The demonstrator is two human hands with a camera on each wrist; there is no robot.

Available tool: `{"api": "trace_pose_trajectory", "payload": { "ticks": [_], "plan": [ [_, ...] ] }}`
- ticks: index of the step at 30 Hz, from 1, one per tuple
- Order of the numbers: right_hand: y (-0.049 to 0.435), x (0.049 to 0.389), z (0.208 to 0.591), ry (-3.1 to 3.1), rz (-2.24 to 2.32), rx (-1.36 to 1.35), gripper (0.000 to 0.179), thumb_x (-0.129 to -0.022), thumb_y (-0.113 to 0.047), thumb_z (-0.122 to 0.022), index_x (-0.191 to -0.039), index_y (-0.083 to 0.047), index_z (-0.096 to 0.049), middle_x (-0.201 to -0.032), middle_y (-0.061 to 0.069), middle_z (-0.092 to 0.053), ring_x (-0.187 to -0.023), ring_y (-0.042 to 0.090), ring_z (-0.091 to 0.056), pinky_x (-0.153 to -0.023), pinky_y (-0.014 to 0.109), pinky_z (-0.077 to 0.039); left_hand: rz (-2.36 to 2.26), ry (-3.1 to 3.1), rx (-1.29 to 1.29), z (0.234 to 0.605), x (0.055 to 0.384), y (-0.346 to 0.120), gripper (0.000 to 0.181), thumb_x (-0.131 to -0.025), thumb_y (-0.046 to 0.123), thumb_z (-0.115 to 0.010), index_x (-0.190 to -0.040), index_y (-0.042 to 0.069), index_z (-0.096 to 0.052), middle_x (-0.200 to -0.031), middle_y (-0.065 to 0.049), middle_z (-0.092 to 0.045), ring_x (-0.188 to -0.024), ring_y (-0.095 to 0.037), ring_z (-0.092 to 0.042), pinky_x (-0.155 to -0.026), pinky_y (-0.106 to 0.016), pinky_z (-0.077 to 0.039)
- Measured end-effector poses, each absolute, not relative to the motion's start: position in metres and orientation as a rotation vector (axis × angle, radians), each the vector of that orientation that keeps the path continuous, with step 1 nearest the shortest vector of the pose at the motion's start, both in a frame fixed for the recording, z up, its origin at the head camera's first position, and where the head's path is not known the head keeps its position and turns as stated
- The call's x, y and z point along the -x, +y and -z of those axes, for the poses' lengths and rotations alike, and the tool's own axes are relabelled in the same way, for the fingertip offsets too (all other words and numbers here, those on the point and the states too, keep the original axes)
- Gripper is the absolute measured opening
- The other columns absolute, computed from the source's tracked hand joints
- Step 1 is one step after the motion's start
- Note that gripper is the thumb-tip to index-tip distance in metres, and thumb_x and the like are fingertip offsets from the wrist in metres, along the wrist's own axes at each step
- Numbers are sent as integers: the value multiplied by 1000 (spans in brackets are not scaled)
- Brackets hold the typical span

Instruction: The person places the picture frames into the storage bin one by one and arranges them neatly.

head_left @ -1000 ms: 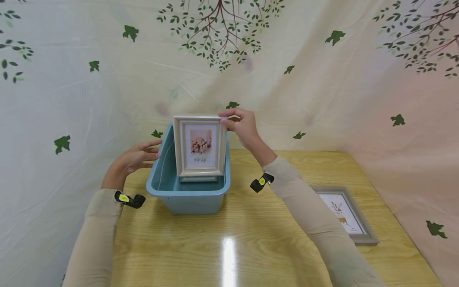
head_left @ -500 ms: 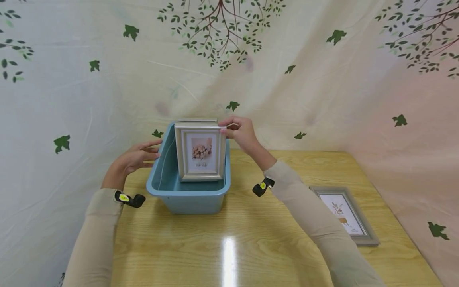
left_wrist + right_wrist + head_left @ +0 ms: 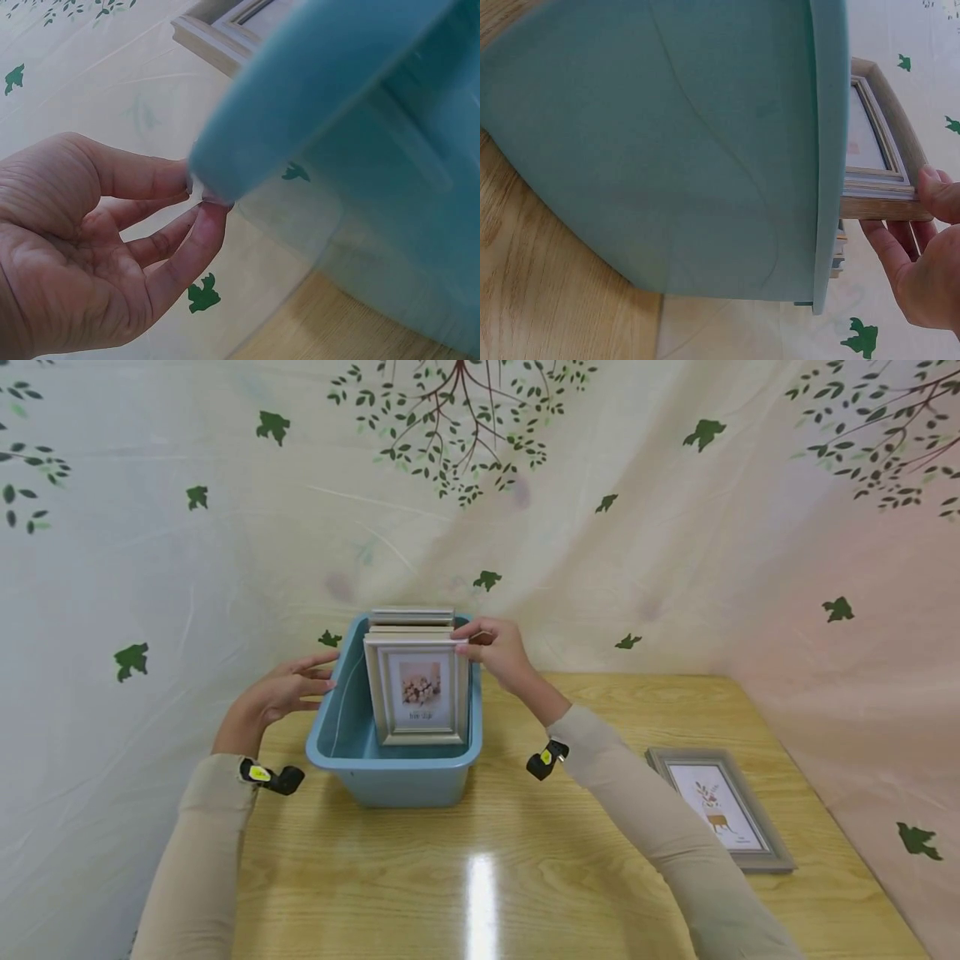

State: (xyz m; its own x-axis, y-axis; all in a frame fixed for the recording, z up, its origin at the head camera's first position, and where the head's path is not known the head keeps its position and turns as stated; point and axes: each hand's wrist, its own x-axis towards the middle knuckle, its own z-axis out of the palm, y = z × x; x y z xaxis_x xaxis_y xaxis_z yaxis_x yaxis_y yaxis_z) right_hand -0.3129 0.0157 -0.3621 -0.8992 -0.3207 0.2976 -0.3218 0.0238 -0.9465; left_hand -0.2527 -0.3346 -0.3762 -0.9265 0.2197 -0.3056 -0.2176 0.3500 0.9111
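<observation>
A light-coloured picture frame point(image 3: 420, 689) with a flower picture stands nearly upright inside a blue plastic bin point(image 3: 393, 785). My right hand point(image 3: 497, 652) pinches its top right corner, thumb in front and fingers behind; the same frame point(image 3: 885, 127) juts past the bin's rim in the right wrist view. Behind it in the bin stand more picture frames point(image 3: 412, 617), only their top edges showing. At the bin's left side, my left hand point(image 3: 288, 687) holds the rim. In the left wrist view, its thumb and fingertips point(image 3: 215, 206) meet at the lip of the bin.
A grey picture frame point(image 3: 772, 860) with a plant picture lies flat on the wooden table point(image 3: 360, 877), to the right, beside the right forearm. Behind the table hangs a pale curtain point(image 3: 555, 552) printed with branches and green birds.
My right hand has lowered the flower picture frame deeper into the bin and drawn it slightly nearer, uncovering the tops of the frames behind. My left hand has stayed at the rim.
</observation>
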Motion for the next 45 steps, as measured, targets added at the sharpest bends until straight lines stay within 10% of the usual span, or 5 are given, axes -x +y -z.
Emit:
{"api": "trace_pose_trajectory", "payload": {
  "ticks": [45],
  "plan": [
    [19,318,380,-2504,-1551,-1080,19,-82,5,-82,-100,4,-76,-101,18,-69,-91,27,-70,-82,29,-63,-1605,2238,-34,380,260,-339,75,-105,15,-56,-166,17,-12,-166,-26,-24,-151,-46,-29,-117,-69,-31]
  ]
}}
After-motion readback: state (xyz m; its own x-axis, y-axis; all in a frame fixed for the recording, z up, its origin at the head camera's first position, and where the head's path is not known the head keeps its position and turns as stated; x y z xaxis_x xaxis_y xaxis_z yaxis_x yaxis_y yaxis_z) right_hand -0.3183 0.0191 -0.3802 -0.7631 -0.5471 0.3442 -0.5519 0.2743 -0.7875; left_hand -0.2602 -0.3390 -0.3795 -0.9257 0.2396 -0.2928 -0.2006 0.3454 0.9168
